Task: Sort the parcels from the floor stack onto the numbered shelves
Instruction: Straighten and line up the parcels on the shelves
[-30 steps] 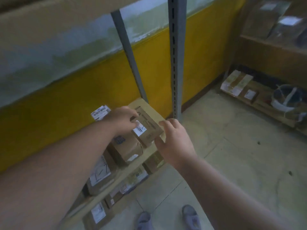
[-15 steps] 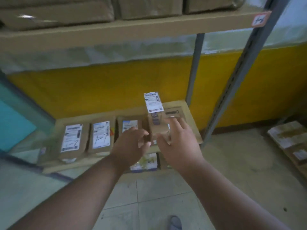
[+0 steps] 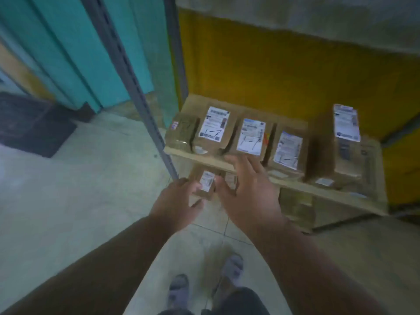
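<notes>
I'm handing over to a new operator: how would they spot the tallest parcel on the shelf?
Find the wooden shelf against the yellow wall. At the right end of its row of brown parcels stands the tall parcel. Its white label rises well above the labels of its neighbours.

Brown parcels with white labels are lying in a row on the lower shelf [image 3: 295,186]: a label-less wrapped parcel [image 3: 181,133] at the left end, three labelled parcels [image 3: 250,137] beside it, and a taller box [image 3: 345,142] standing at the right. A small parcel [image 3: 205,185] is sitting beneath the shelf edge.
</notes>
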`<state>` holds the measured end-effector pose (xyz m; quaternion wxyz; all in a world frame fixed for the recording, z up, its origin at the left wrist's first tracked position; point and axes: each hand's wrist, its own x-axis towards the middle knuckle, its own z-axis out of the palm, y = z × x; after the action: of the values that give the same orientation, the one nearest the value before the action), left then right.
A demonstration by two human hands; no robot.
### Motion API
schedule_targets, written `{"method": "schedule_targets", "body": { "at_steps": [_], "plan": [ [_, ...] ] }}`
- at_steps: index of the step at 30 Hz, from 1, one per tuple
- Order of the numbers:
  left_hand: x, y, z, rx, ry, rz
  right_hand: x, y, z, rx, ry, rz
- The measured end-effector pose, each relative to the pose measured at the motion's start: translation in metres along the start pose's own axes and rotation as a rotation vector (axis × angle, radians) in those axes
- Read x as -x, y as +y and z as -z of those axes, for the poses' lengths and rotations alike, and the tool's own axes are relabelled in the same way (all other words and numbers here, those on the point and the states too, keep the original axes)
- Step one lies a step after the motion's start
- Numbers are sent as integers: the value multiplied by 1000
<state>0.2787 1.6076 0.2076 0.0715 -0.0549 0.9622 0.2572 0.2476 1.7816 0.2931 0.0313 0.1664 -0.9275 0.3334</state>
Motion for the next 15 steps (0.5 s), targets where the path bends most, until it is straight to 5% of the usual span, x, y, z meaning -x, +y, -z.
{"method": "schedule_targets", "body": {
  "at_steps": [15],
  "plan": [
    [-86, -161, -190, 129, -144, 200, -23, 108, -224, -1, -165, -34]
  ]
}}
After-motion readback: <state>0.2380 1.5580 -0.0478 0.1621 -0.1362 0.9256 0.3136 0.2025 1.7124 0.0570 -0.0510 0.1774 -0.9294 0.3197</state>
